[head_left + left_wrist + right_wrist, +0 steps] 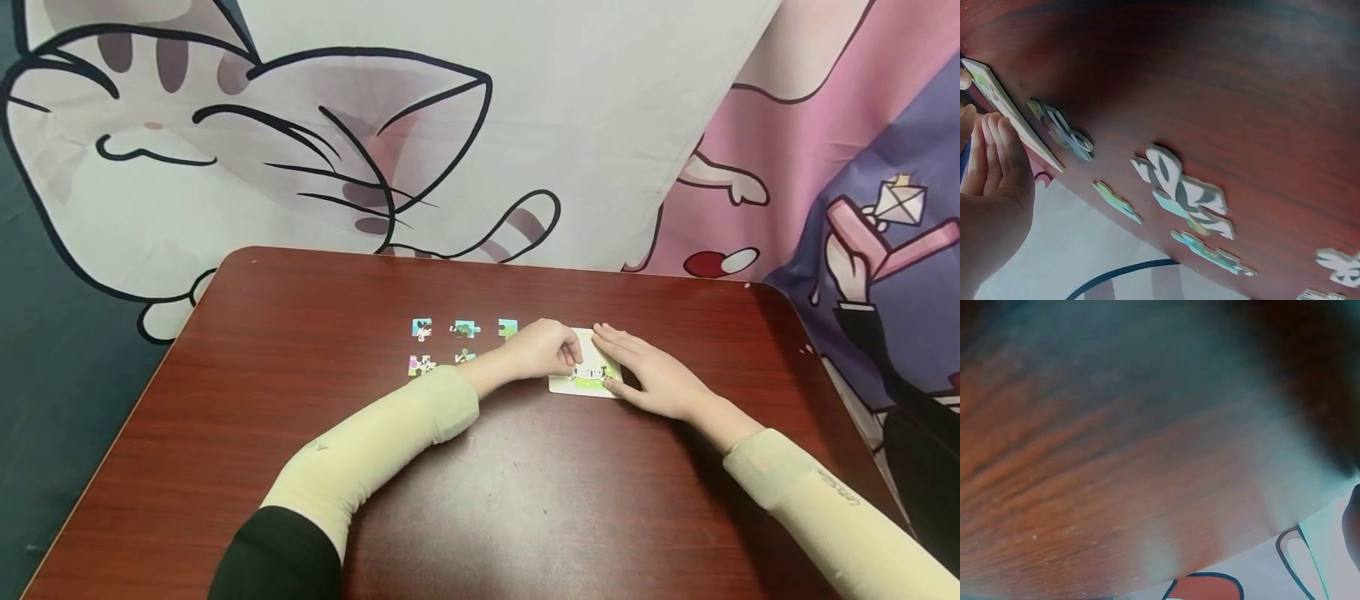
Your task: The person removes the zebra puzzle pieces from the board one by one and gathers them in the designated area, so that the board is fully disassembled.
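Observation:
A small pale card [588,385] with a green and black-and-white picture along its near edge lies flat on the table. My left hand [542,348] reaches over the card's left side, its fingers bent and gathered close together. The left wrist view shows these fingers [999,150] at the card's edge [1029,134]; whether they pinch a piece is hidden. From the other side my right hand [660,379], fingers extended, rests at the card's right edge. Several jigsaw pieces lie left of the card, among them a green-and-blue one [507,327] and a black-and-white patterned one [1182,184].
More jigsaw pieces sit in two loose rows, including one at upper left [422,328] and a pink-tinged one [420,365]. The brown wooden table [465,483] ends at a cartoon-printed curtain [600,125]. Only table, curtain and a dark edge show in the right wrist view.

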{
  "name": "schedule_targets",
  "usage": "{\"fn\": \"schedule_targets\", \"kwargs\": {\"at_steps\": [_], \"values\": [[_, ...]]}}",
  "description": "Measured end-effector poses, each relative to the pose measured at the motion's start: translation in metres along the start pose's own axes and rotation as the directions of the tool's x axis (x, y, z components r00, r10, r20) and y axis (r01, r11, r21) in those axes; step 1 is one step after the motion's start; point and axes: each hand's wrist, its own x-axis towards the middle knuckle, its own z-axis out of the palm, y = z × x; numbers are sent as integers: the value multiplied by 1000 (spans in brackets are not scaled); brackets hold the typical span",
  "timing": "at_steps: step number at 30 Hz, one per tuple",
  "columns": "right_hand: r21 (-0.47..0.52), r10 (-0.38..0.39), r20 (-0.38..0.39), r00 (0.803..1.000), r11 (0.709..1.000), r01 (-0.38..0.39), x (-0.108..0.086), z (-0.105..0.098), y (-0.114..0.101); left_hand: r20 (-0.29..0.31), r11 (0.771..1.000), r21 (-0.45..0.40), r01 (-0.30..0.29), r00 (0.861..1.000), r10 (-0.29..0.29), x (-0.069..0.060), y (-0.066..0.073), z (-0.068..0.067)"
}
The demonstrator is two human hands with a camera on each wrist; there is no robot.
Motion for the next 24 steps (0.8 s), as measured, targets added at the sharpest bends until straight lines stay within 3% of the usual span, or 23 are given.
{"fn": "schedule_targets", "kwargs": {"at_steps": [14, 24], "values": [[-11, -28, -10, 1000, 1000, 28, -4, 1, 3, 2, 998, 56, 31, 1000, -31, 11, 4, 9], [-24, -39, -11, 999, 999, 39, -4, 2, 4, 25, 992, 103, 78, 996, -81, 11, 7, 14]]}}
